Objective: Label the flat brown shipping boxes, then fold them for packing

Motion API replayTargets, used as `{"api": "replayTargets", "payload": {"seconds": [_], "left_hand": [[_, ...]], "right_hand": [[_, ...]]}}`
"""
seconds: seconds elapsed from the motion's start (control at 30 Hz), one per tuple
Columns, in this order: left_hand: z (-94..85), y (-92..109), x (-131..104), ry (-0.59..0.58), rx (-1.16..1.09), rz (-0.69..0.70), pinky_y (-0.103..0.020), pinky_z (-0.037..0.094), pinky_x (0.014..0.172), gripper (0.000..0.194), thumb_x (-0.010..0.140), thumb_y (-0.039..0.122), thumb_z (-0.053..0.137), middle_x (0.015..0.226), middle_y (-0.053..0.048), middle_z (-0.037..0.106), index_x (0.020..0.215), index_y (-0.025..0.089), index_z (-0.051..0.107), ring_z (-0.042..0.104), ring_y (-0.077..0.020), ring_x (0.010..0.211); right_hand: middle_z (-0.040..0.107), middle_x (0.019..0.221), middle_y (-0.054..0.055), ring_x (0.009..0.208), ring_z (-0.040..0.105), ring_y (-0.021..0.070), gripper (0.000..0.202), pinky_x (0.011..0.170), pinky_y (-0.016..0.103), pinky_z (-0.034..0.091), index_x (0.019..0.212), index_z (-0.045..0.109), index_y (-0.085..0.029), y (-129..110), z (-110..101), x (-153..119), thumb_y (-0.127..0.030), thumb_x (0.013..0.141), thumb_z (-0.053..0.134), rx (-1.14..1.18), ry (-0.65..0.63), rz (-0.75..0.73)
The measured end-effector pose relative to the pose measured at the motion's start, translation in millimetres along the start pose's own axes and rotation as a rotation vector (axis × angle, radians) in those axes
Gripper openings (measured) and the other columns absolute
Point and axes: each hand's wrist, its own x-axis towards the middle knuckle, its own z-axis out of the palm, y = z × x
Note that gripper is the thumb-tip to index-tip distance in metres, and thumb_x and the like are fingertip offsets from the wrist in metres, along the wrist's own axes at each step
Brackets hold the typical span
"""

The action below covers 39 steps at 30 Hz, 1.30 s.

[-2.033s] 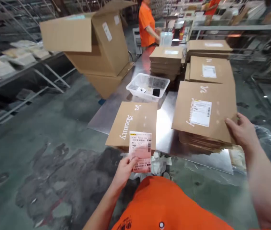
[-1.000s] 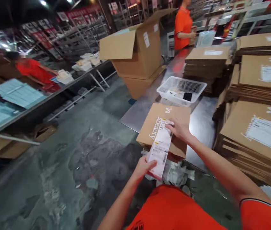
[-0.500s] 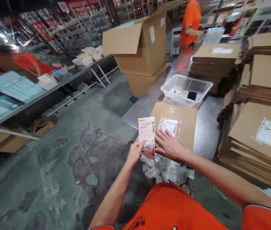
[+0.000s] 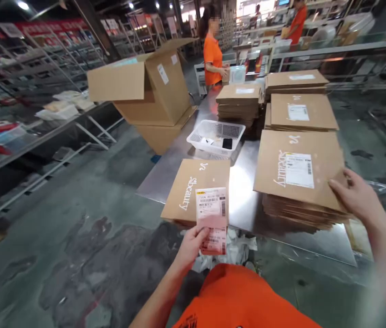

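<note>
Low in front of me, my left hand (image 4: 193,243) pinches a strip of printed shipping labels (image 4: 210,202), thumb on top. The strip overlaps the near corner of a flat cardboard box (image 4: 182,182) with white lettering, lying on the metal table. At the right, my right hand (image 4: 357,193) grips the right edge of the top flattened cardboard box (image 4: 271,150) on the nearest stack, thumb on its upper face and fingers partly hidden. That box bears a white shipping label (image 4: 298,170) and the same lettering.
A white plastic basket (image 4: 198,139) holding a black item stands on the metal table (image 4: 155,180). Behind are more stacks of flat cardboard (image 4: 302,125). A large open carton (image 4: 165,98) stands left of the table. Crumpled white paper (image 4: 241,248) lies below. Co-workers in orange stand farther back.
My view has turned right. My right hand has left the labelled flat box in the middle and now grips the top box of the right stack. My left hand still holds the label strip.
</note>
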Motion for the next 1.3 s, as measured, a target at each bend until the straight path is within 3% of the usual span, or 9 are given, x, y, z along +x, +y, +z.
{"api": "replayTargets", "payload": {"seconds": [0.13,0.23,0.3,0.43,0.63,0.87,1.03,1.1,1.3], "left_hand": [[23.4,-3.9,-4.3,-0.085,0.088,-0.050,-0.026,0.047,0.060,0.058,0.057,0.069,0.079,0.063,-0.001,0.063,0.067,0.013,0.067,0.056,-0.0141,0.060],[27.0,-2.8,-11.3,-0.128,0.136,-0.102,-0.025,0.044,0.057,0.059,0.059,0.072,0.076,0.060,0.000,0.058,0.064,0.014,0.063,0.054,-0.0140,0.057],[21.5,3.7,-17.2,-0.144,0.137,-0.080,-0.026,0.045,0.062,0.058,0.060,0.069,0.078,0.065,-0.003,0.062,0.069,0.014,0.066,0.057,-0.0157,0.063],[4.6,31.9,-23.6,-0.055,-0.034,0.168,-0.029,0.047,0.087,0.067,0.056,0.050,0.089,0.109,-0.008,0.069,0.110,0.018,0.068,0.062,-0.0228,0.101],[-25.1,44.5,9.6,0.335,0.026,0.270,-0.020,0.034,0.054,0.042,0.062,0.046,0.081,0.054,0.006,0.049,0.057,0.016,0.053,0.042,-0.0073,0.053],[-77.9,-16.0,12.7,0.188,-0.044,-0.102,-0.026,0.046,0.045,0.050,0.055,0.057,0.082,0.053,0.007,0.050,0.074,0.018,0.056,0.056,-0.0142,0.044],[-95.0,2.4,-16.3,0.449,-0.070,0.285,-0.030,0.057,0.075,0.056,0.065,0.043,0.082,0.120,-0.010,0.062,0.112,0.019,0.063,0.070,-0.0165,0.080],[-92.7,16.7,-23.0,0.393,-0.074,0.379,-0.031,0.054,0.088,0.054,0.066,0.038,0.084,0.127,-0.010,0.061,0.114,0.020,0.065,0.068,-0.0195,0.096],[-74.6,21.2,-23.7,0.211,-0.224,0.319,-0.031,0.053,0.086,0.063,0.071,0.040,0.082,0.126,-0.011,0.061,0.126,0.020,0.060,0.066,-0.0176,0.091]], "right_hand": [[0.058,0.132,0.024,0.128,0.050,0.0452,0.066,0.095,0.070,0.041,0.125,0.062,-0.025,-39.2,-3.3,-14.0,-0.071,0.078,0.054,-0.051,0.044,-0.326],[0.061,0.130,0.015,0.113,0.062,0.0315,0.064,0.086,0.047,0.055,0.133,0.055,-0.024,-116.8,34.1,-64.0,-0.065,0.084,0.054,0.330,-0.407,-0.718],[0.070,0.101,0.010,0.083,0.065,0.0227,0.048,0.068,0.035,0.054,0.108,0.065,-0.022,-162.0,61.5,-100.4,-0.062,0.086,0.052,0.446,-0.671,-0.800],[0.057,0.063,0.001,0.060,0.053,0.0150,0.043,0.056,0.027,0.040,0.064,0.052,-0.021,-205.7,104.1,-151.6,-0.052,0.094,0.043,0.526,-0.814,-0.856],[0.063,0.075,0.003,0.071,0.058,0.0171,0.030,0.066,0.028,0.042,0.078,0.062,-0.021,-225.2,149.9,-169.8,-0.045,0.093,0.050,0.536,-0.738,-0.919],[0.070,0.092,0.010,0.087,0.063,0.0265,0.017,0.077,0.036,0.045,0.086,0.064,-0.021,-269.9,211.8,-106.0,-0.036,0.087,0.057,0.355,-0.427,-0.668],[0.069,0.078,0.004,0.073,0.062,0.0197,0.024,0.069,0.031,0.046,0.079,0.064,-0.020,-276.2,186.2,-148.6,-0.036,0.092,0.051,0.482,-0.685,-0.868],[0.066,0.072,0.003,0.067,0.060,0.0163,0.029,0.064,0.028,0.045,0.076,0.063,-0.020,-271.4,164.6,-179.0,-0.036,0.095,0.048,0.534,-0.740,-1.020],[0.066,0.068,0.003,0.062,0.060,0.0154,0.034,0.060,0.027,0.043,0.077,0.063,-0.021,-259.4,136.6,-196.3,-0.038,0.099,0.044,0.397,-0.489,-1.047]]}}
